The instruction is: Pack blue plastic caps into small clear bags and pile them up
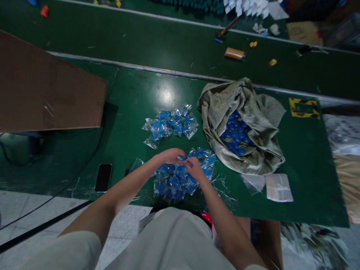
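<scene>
My left hand and my right hand meet over the near pile of blue pieces in clear plastic bags. The fingertips of both hands are pinched close together. Whatever sits between them is too small and too hidden to name. A second pile of bagged blue pieces lies farther back on the green table. To the right stands an olive woven sack, its mouth open on many loose blue pieces.
A stack of clear flat bags lies below the sack. On the left are a phone and a large cardboard box. Thin plastic strips lie right of the near pile. An orange cylinder and a hammer lie beyond the metal rail.
</scene>
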`<state>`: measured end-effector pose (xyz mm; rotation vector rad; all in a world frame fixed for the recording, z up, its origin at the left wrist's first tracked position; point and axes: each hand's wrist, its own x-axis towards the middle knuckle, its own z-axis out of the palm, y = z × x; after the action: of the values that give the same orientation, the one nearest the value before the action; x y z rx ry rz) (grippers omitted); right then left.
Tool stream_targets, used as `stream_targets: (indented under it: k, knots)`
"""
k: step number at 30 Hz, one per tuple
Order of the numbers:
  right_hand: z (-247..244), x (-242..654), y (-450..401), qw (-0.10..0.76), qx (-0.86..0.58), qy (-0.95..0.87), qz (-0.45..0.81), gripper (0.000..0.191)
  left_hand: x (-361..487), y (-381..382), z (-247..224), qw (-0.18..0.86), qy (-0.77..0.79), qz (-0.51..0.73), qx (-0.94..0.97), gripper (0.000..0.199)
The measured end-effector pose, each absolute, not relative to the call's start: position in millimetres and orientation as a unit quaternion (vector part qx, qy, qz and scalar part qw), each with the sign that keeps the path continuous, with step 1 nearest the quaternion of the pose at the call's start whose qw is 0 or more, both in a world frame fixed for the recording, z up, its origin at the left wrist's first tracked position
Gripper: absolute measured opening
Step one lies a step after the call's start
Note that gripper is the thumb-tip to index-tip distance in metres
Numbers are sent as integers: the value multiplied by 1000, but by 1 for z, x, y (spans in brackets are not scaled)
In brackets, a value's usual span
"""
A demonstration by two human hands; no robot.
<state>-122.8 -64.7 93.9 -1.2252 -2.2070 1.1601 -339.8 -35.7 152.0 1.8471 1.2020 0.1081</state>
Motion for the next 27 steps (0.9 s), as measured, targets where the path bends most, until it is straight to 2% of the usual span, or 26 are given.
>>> stream_targets:
  k: [2, 5, 7, 10, 13, 15, 17, 19, 24, 27]
  knots:
    - [93, -123, -62, 192, -453, -758, 429, 26, -332, -44, 143, 449, 513, 10, 732, 21]
    - [90, -123, -57, 191, -482, -729, 447, 63, -342, -36, 136, 424, 596, 33, 681, 24]
    - [87, -123, -54, 168, -486, -727, 455, 75, -357, -20, 137, 416, 644, 80, 637, 29]
    - [85, -122, -53, 147, -486, -729, 459, 75, -373, 4, 141, 363, 734, 166, 550, 39]
    - [85, -120, -56, 176, -487, -725, 454, 70, -366, 11, 135, 297, 794, 195, 493, 50]
    - [85, -119, -61, 204, -481, -724, 450, 68, -347, 2, 125, 335, 768, 147, 526, 52]
    - [85, -117, -65, 227, -471, -729, 443, 68, -323, -13, 111, 445, 689, 56, 569, 53]
    - [85, -115, -67, 236, -464, -733, 437, 72, -303, -28, 98, 508, 642, 3, 574, 54]
    - [81, -109, -65, 225, -490, -693, 478, 106, -303, -32, 85, 522, 645, 2, 559, 50]
    - [76, -106, -61, 200, -507, -674, 499, 112, -332, -13, 88, 503, 691, 69, 514, 57]
